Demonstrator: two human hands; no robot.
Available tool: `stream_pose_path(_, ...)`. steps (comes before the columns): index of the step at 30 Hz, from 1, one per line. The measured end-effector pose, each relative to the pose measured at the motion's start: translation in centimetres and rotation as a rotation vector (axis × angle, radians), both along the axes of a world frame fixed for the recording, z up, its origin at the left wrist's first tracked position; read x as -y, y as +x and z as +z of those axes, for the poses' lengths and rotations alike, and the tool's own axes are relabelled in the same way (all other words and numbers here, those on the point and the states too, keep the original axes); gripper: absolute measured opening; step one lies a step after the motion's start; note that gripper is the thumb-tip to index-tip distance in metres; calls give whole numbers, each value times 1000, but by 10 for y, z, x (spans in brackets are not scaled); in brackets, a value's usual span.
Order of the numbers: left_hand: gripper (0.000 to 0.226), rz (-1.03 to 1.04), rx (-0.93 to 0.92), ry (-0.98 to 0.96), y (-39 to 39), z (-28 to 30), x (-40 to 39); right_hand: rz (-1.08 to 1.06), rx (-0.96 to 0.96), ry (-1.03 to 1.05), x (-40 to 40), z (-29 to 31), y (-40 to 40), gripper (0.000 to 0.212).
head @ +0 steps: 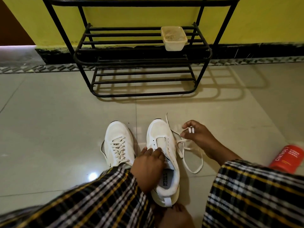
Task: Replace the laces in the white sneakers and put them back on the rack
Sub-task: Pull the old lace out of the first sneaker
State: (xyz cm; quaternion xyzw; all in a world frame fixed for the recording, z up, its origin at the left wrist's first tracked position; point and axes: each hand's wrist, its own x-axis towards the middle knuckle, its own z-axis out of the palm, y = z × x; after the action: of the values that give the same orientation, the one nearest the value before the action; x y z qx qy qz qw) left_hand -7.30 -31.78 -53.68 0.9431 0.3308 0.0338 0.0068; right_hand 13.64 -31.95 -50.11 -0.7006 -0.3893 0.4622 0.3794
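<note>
On the floor, the left hand (150,159) rests its grip on the unlaced sneaker's (162,155) tongue, fingers apparently curled. Just right of the sneaker, the right hand (196,134) pinches both tips of the loose lace (189,155). The laced sneaker (117,143) stands beside, before the rack (141,63).

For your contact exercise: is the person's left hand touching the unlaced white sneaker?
Touching. The head view shows the left hand resting on the unlaced white sneaker's tongue.
</note>
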Motion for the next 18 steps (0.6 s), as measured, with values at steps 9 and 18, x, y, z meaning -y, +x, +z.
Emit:
stream_pose_path(9,25,3,26,-4,-1,0,-1,149,527,-83,17,-42,11,52)
stream_pose_path(18,34,-12,10,-14,-2,1,-1,564,1090,-75,53,-95,-12,75)
